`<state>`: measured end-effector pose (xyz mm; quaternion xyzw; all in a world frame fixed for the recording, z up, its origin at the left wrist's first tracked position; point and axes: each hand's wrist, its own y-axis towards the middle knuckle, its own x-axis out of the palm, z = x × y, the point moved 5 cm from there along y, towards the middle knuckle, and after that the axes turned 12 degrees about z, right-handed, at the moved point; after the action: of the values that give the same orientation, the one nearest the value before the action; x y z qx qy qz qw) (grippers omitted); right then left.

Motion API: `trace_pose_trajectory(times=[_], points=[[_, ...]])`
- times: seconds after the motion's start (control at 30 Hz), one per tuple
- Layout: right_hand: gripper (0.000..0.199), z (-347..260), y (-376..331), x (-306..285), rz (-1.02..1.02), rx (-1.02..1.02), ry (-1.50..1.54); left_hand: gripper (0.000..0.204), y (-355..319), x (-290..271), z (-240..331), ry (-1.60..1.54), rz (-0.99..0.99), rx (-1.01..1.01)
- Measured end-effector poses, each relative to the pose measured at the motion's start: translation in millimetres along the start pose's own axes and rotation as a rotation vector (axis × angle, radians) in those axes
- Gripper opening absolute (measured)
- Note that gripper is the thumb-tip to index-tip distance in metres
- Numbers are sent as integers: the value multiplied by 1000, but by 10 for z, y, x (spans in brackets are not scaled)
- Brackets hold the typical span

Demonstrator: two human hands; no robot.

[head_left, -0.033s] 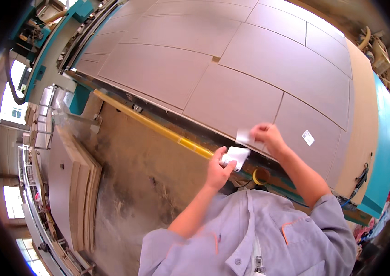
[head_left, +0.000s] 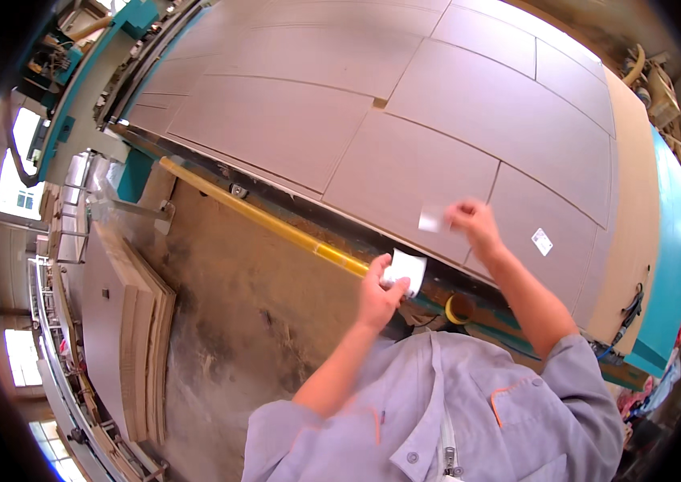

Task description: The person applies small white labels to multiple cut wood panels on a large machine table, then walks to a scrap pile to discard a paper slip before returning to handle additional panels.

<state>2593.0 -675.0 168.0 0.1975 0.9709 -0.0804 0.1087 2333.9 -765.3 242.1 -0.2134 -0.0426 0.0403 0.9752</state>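
Observation:
My left hand (head_left: 381, 293) is closed around a small roll of white labels (head_left: 406, 271), whose loose end stands up near the edge of the cutting table. Over the nearest grey panel (head_left: 417, 173), my right hand (head_left: 475, 223) pinches a single white label (head_left: 431, 218) by its side. The hand and label are slightly blurred. Another white label with printing (head_left: 542, 242) is stuck on the panel to the right of my right hand.
Grey boards with cut lines cover the table. A yellow tube (head_left: 260, 217) runs along its near edge, with a round yellow-rimmed opening (head_left: 459, 308) by my waist. Panels (head_left: 128, 321) lean in a stack at left. A teal machine (head_left: 136, 24) stands at far left.
My right hand has moved slightly up and away from the table's near edge, carrying the label over the panel. The roll's loose end has shifted upright in my left hand.

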Motion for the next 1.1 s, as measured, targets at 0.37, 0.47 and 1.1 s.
trace_pose_trajectory(times=[0.37, 0.47, 1.1], points=[[59, -616, -98, 1114, -144, -740, -907, 18, 960, -1265, 521, -450, 116, -228], [67, -638, -168, 1096, -212, -684, -973, 17, 1037, -1287, 576, -452, 122, -193], [19, -2005, -1127, 2170, -347, -1054, -115, 24, 673, -1542, 776, -255, 121, -126]])
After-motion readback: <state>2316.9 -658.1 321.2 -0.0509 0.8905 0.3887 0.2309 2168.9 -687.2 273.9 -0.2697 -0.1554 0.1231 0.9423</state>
